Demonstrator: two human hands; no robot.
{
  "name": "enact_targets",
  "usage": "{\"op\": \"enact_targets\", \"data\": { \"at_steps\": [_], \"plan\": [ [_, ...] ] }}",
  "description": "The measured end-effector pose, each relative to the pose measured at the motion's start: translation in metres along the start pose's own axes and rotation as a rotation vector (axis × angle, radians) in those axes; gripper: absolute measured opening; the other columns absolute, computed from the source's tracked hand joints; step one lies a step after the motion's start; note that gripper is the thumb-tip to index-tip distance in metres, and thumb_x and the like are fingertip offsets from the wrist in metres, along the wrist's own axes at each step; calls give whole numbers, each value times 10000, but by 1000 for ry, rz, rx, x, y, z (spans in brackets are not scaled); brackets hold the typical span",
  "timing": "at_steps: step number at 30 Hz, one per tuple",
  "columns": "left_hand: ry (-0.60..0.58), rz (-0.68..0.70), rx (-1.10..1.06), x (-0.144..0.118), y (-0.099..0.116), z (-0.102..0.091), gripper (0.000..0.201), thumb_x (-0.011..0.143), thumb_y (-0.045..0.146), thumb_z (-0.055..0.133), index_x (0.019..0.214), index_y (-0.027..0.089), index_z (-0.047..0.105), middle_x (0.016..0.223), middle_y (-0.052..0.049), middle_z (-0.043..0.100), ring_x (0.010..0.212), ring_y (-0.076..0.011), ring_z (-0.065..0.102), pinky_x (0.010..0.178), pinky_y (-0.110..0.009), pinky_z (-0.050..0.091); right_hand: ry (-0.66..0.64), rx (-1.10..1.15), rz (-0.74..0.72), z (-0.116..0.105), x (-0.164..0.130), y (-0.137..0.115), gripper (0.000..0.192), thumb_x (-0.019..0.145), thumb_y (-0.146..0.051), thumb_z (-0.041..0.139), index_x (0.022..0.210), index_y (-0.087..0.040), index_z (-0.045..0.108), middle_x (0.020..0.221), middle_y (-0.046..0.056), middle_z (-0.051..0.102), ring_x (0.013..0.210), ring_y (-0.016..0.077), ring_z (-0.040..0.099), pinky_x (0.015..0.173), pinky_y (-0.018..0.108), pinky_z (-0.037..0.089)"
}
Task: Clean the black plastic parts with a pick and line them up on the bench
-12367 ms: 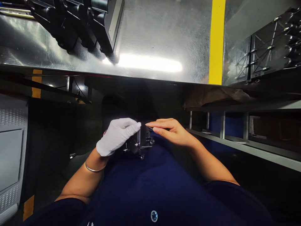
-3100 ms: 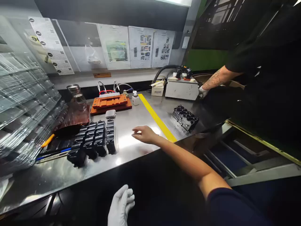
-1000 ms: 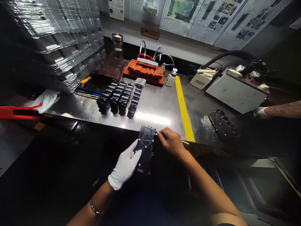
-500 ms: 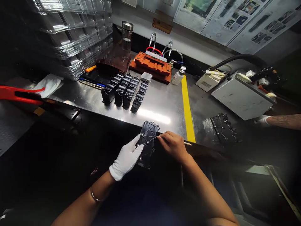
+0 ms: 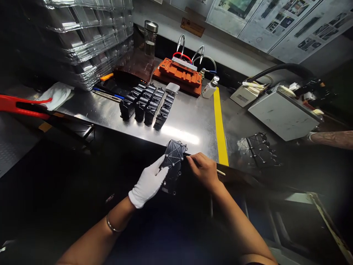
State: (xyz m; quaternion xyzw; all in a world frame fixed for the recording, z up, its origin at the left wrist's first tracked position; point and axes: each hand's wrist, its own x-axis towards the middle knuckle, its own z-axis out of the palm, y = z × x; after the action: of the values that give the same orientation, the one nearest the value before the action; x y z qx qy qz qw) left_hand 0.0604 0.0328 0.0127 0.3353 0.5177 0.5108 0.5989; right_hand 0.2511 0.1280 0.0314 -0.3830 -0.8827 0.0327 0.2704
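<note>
Lying at the far left edge, a red tool (image 5: 19, 106) sits beside a white cloth (image 5: 56, 95) under stacked clear trays (image 5: 91, 33), with rows of black parts (image 5: 147, 105) on the steel bench (image 5: 190, 117) further right. At the bench's near edge the gloved left hand (image 5: 147, 183) grips a black ribbed housing (image 5: 173, 162), and the bare right hand (image 5: 203, 170), just right of it, pinches a thin stick (image 5: 220, 172) whose tip touches the housing. Beyond the yellow stripe (image 5: 220, 125) lie another black housing (image 5: 259, 149) and a white box (image 5: 284, 114); a co-worker's forearm (image 5: 331, 139) enters at far right.

Black ribbed part (image 5: 173, 162) between white and bare
White glove on the left hand (image 5: 147, 184); yellow stripe (image 5: 220, 125) crosses the silver bench (image 5: 187, 121); orange fixture (image 5: 179, 75).
</note>
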Motion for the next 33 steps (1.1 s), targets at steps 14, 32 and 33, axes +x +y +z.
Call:
{"op": "enact_targets", "data": {
  "at_steps": [14,32,33],
  "plan": [
    [15,-22,52,0,-3,-2,619,849,399,581,1422,196,459,821,3,699,695,-130,606,715,-268,519,1,73,80,0,-5,0,242,919,-307,547,738,-195,665,639,22,666,566,127,621,544,238,441],
    [41,-46,51,0,-8,0,621,844,423,590,1413,203,473,716,27,635,646,-119,567,681,-258,505,30,200,221,1,-13,-13,222,904,-299,569,740,-193,675,671,20,688,598,130,643,583,240,494],
    [42,-44,54,0,-7,1,613,846,422,587,1410,208,477,711,30,624,640,-117,558,675,-256,500,29,193,232,1,-14,-14,226,905,-301,566,738,-193,673,669,20,686,593,130,640,577,241,490]
  ]
}}
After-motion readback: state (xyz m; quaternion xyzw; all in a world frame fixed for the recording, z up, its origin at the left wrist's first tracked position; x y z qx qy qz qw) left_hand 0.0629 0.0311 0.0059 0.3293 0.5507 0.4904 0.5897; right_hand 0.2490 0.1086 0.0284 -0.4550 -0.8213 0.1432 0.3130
